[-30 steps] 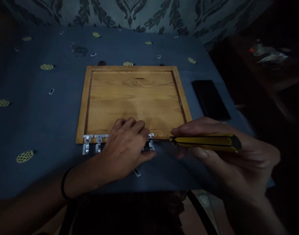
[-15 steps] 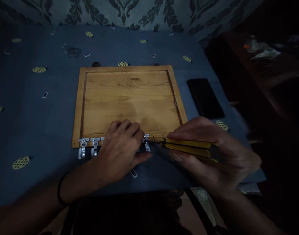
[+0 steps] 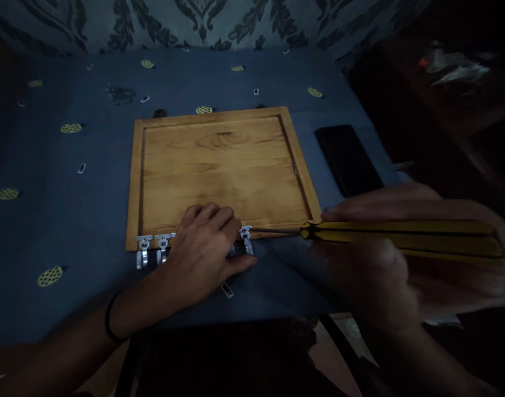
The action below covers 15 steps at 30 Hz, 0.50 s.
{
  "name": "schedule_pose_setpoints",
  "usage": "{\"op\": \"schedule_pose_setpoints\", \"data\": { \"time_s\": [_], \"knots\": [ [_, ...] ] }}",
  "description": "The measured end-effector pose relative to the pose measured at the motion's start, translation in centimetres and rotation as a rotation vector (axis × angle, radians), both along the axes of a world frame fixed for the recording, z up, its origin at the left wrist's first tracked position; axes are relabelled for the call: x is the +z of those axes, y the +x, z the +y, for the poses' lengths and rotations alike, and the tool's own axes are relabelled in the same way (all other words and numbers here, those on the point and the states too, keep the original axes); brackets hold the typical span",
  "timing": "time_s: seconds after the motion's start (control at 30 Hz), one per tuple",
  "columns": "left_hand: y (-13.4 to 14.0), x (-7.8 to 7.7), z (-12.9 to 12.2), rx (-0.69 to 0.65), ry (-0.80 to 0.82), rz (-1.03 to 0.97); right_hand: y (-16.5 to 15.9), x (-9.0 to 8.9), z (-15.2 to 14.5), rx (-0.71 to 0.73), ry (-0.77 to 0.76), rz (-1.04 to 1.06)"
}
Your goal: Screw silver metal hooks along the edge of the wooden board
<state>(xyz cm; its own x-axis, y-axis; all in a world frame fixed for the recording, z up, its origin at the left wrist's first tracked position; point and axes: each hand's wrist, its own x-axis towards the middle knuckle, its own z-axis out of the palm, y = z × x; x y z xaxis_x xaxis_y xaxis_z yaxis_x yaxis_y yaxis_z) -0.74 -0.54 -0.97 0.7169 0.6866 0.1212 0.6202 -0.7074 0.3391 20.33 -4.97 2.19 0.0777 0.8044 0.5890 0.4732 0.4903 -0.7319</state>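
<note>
A framed wooden board (image 3: 223,165) lies on the table, with a row of small silver metal hooks (image 3: 163,242) along its near edge. My left hand (image 3: 206,248) is curled over that edge, hiding some of the hooks; its thumb and forefinger close on the rightmost metal hook (image 3: 246,238). In my right hand (image 3: 372,275), blurred by motion, is a screwdriver (image 3: 401,234) with a yellow and black handle. Its thin shaft points left, and the tip is at or very near the top of that hook; contact cannot be made out.
A black phone (image 3: 349,160) lies right of the board. The blue tablecloth (image 3: 99,220) has a yellow pineapple print. Dark small bits, perhaps screws (image 3: 120,94), lie at the back left. A patterned wall (image 3: 202,25) stands behind; crumpled plastic (image 3: 459,71) sits far right.
My right hand and the screwdriver have moved right and turned, so more of the shaft and handle shows. My left hand stays at the hook. The view has shifted slightly.
</note>
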Motion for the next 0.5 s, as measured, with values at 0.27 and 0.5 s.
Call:
{"op": "schedule_pose_setpoints", "data": {
  "time_s": [0.27, 0.5],
  "knots": [
    [0.2, -0.1, 0.0, 0.019, 0.01, -0.014, -0.9, -1.3, -0.6, -0.015, 0.035, 0.011],
    [0.1, 0.1, -0.1, 0.001, 0.006, -0.042, -0.1, -1.7, -1.1, 0.019, -0.059, 0.03]
  ]
}}
